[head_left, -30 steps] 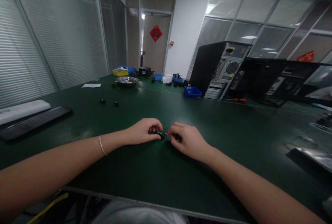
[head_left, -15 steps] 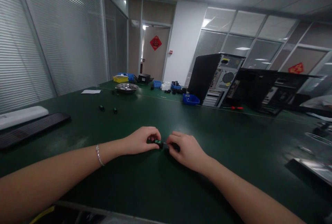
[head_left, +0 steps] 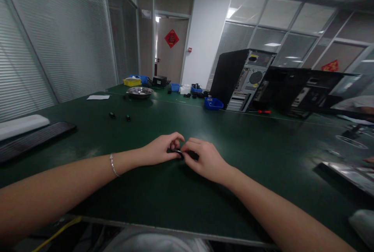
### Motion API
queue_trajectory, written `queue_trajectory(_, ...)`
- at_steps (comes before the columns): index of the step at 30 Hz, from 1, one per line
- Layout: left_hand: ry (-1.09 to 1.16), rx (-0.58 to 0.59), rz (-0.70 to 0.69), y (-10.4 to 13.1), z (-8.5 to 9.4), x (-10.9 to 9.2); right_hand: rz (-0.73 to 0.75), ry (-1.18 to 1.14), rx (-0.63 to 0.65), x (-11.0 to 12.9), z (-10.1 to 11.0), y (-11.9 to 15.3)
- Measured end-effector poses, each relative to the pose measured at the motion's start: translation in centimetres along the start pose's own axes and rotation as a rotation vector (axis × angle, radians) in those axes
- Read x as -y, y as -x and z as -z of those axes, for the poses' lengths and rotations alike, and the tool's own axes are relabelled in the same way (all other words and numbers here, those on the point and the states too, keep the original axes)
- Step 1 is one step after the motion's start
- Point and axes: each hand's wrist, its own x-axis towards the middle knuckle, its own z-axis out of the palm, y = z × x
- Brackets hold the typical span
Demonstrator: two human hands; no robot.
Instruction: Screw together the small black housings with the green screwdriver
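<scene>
Handwork at a green-topped table (head_left: pixel 140 205). A small dark part (head_left: pixel 177 151) lies between the two hands, just below the middle of the frame. Its visible length runs from left to right, dipping slightly toward the right, with a pale gleam along it. The left hand (head_left: pixel 160 150), whose wrist bears a bracelet (head_left: pixel 113 165), holds the part from the left in a narrow pinch of thumb and curled fingers. The right hand (head_left: pixel 206 160) faces it from the opposite side, its fingertips at the part's right end; the two hands are thus about equally near, set against one another roughly along the long axis. The right thumb and forefinger are drawn close together, but whether they have closed on anything cannot be told, since the fingers conceal the contact. Left of centre, two small dark modules (head_left: pixel 112 115) lie side by side, well apart from the hands. A keyboard (head_left: pixel 37 141) lies at the left edge; a metal bowl (head_left: pixel 140 92) stands farther back, upper left of centre.
</scene>
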Motion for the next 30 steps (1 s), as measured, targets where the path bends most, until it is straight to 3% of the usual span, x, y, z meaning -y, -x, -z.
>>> queue_trajectory(6,-0.002,-0.002,0.014,0.1,0.3,0.0,-0.065,0.002,-0.044,-1.3,0.0,-0.1)
queue_trajectory(15,-0.105,0.012,0.003,0.1,2.9,0.5,-0.064,0.074,0.028,-4.4,-0.2,0.0)
queue_trajectory(25,-0.266,0.116,-0.13,0.3,0.4,-1.7,-0.009,0.05,-0.052,-3.5,-0.5,-0.1)
queue_trajectory(30,-0.232,0.115,-0.148,0.3,1.5,-1.8,0.03,0.103,-0.027,-3.7,-0.7,-0.5)
